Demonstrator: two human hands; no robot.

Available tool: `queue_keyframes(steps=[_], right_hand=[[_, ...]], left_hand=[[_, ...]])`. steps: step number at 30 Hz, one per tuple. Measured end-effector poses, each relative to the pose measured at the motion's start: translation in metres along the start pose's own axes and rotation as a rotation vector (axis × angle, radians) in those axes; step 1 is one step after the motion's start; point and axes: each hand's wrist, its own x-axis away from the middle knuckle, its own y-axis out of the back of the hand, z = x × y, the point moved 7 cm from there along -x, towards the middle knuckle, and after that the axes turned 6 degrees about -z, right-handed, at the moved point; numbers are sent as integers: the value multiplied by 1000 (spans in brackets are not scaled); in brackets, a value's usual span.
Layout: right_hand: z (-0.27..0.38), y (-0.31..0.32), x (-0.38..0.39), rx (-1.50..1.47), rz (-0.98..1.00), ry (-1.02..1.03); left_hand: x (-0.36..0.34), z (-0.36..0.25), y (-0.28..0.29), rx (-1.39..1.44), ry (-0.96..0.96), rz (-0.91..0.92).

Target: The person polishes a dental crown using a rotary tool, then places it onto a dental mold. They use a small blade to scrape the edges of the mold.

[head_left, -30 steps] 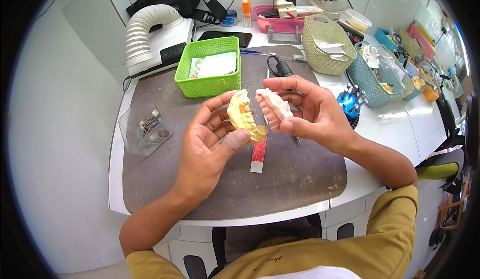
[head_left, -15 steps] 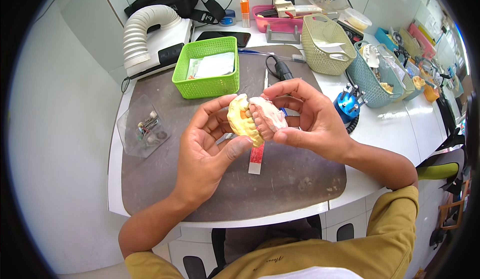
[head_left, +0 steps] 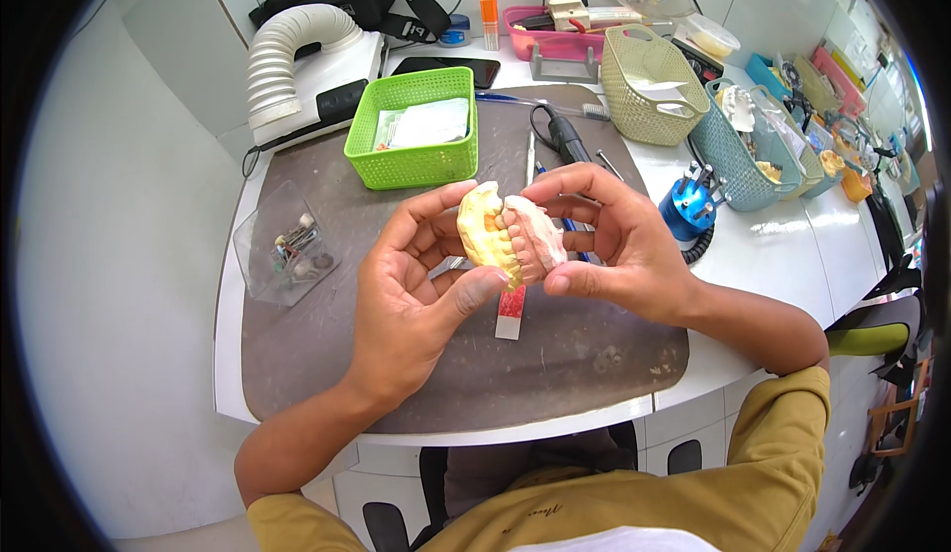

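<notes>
"So, what just changed?"

"The gap has closed. A second ago the yellow dental cast and the pink dental cast stood apart; now their tooth rows appear to touch, which I'd read as the pair being matched edge to edge."

"And the fingers?"

"Curled and gripping on both sides: the left hand pinches the yellow one between thumb and fingers, and the right hand does likewise with the pink one."

"Where are they, and pointing which way?"

"Held above the brown mat on the desk, with the green basket toward 11 o'clock and a red-and-white strip at 6. Each long axis runs roughly 11 to 5; the yellow teeth face about 3 o'clock, the pink about 9."
</notes>
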Motion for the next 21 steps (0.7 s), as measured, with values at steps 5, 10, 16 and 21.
queue_keyframes(steps=[5, 10, 16, 21], right_hand=[[-7, 1, 2, -14, 6, 22], [-14, -1, 8, -80, -8, 43], [-19, -2, 12, -115, -47, 25], [-20, 1, 11, -92, -60, 1]], left_hand=[[0, -1, -1, -46, -14, 11], [1, 1, -2, -117, -29, -11], [1, 3, -4, -188, -58, 6], [1, 2, -4, -188, -79, 11]])
